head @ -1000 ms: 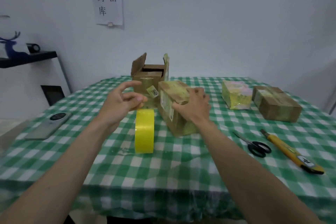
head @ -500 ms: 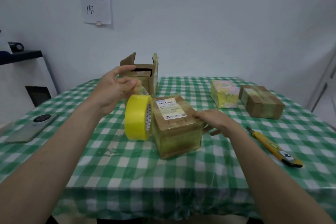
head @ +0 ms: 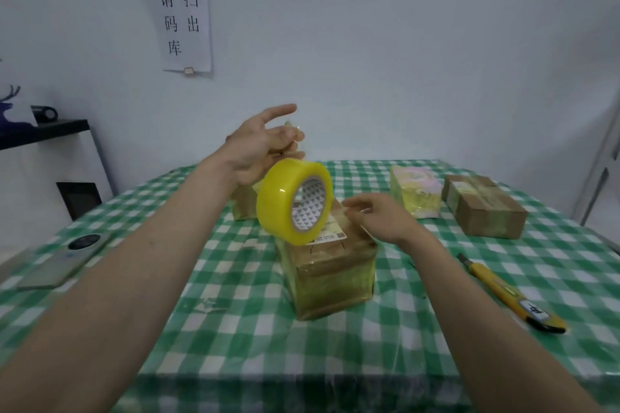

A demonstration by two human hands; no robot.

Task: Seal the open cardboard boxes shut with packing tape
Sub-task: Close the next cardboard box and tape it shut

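At 9 o'clock on the worktop (head: 235, 329), with its green check cloth, we see a phone (head: 63, 261) lying flat near the left edge. Our left hand (head: 261, 141) is raised at 11 o'clock, index finger out straight, the other fingertips pinched on what looks like the free tape end; the strip itself is too clear to trace. The yellow tape roll (head: 285, 201) hangs tilted just below that hand, core facing right, in front of the open box (head: 243, 203), mostly hidden. Centre: the labelled box (head: 330, 271), flaps down, glossy with tape, roll overlapping its top left corner. Our right hand (head: 379, 218) is at its top right edge, fingers loosely spread, grip empty, contact unclear. At 2 o'clock a yellow-wrapped parcel (head: 416, 191) and a sealed brown box (head: 483, 208). At 4 o'clock a utility knife (head: 510, 293).
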